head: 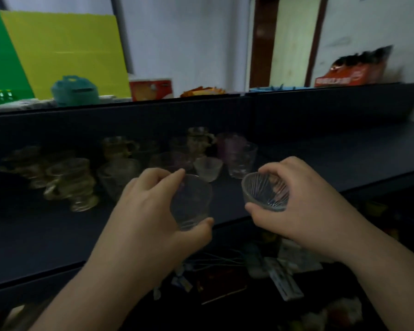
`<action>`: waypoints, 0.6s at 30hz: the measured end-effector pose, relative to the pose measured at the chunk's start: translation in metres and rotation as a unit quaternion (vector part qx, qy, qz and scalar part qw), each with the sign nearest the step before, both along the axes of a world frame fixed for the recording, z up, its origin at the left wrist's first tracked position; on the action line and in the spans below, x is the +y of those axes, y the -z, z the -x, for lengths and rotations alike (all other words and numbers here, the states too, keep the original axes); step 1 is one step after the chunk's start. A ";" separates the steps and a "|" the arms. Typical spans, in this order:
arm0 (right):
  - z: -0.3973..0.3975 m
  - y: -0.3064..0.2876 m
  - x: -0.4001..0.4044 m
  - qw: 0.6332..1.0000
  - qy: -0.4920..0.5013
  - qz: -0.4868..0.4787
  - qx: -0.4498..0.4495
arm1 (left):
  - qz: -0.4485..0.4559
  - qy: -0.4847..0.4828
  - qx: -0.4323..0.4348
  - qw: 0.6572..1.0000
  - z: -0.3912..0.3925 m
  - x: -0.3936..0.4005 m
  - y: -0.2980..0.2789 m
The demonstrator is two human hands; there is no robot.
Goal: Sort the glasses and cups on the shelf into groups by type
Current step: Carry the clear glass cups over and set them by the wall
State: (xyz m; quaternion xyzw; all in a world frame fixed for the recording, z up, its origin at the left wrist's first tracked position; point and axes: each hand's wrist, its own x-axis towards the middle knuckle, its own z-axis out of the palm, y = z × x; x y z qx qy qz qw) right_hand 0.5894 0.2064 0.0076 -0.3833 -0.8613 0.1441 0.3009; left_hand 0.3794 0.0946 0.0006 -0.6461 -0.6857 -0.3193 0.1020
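My left hand grips a clear tumbler glass from its left side, thumb under its base, above the front of the dark shelf. My right hand holds a small ribbed glass cup, tilted so its mouth faces me. On the shelf behind stand several amber handled cups at the left, a small frosted cup, a clear tumbler and a purple glass further back.
The shelf's right half is bare. An upper shelf edge carries a teal container, boxes and coloured boards. Below the shelf lies clutter of small packets and sticks.
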 end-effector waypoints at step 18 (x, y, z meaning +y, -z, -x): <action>-0.222 0.023 0.166 0.980 0.194 -0.012 0.038 | -0.017 0.130 0.032 0.991 -0.207 0.243 -0.002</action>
